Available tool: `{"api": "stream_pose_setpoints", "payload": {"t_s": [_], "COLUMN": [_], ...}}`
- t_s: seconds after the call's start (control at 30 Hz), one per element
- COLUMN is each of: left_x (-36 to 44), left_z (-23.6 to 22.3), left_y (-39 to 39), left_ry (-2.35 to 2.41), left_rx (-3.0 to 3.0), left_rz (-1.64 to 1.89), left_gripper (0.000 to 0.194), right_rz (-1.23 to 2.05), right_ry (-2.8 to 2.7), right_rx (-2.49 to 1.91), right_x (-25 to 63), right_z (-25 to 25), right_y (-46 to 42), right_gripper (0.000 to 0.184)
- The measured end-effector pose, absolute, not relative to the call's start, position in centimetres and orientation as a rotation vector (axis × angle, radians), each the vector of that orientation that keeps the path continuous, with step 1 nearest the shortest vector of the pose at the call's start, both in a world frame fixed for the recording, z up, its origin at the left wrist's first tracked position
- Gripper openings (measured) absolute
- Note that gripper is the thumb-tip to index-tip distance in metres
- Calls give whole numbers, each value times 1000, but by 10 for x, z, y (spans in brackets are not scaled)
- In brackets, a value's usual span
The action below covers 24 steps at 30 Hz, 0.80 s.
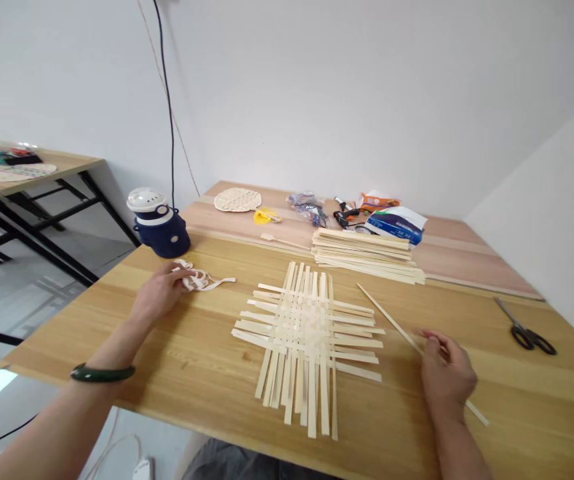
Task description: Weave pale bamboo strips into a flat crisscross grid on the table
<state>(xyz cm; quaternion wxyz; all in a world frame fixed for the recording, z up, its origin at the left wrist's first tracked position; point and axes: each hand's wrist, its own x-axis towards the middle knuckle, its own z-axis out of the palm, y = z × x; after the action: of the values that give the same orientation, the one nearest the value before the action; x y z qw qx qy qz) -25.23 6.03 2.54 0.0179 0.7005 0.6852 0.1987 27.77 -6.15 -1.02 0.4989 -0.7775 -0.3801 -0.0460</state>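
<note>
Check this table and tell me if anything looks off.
The bamboo weave sits askew: its strips run at a slant and their ends stick out unevenly. The white strip under the left hand is crumpled into a tangle, with one tail loose.

Pretty plain setup: the left hand [159, 291] and right hand [447, 373] are both bare, forearms too. The only thing worn on the arms is a smooth, glossy dark green bangle [103, 373] on the left wrist, maybe jade. Along the bottom edge there's some grey fabric [247, 463], probably trousers, but it's mostly cut off.
</note>
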Motion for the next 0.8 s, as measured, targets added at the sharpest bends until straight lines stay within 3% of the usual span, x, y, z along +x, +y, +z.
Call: {"api": "stream_pose_setpoints", "payload": {"t_s": [0.27,0.43,0.63,0.8], "left_x": [-274,-248,-228,-224], "left_z": [36,58,48,53], "left_y": [31,32,48,47], "left_ry": [1999,2013,1807,1862], "left_rx": [2311,2330,2501,2263], "left_rz": [659,898,564,839], "left_gripper": [42,42,36,34], "right_rz": [-194,-267,-244,-187], "right_ry": [-984,-1030,-995,-965], "right_rx": [-1898,-1903,-1914,-1921], "right_x": [269,264,269,273], "right_z": [3,6,-2,-4], "right_y": [-63,-64,-66,-66], "right_gripper": [40,40,39,38]}}
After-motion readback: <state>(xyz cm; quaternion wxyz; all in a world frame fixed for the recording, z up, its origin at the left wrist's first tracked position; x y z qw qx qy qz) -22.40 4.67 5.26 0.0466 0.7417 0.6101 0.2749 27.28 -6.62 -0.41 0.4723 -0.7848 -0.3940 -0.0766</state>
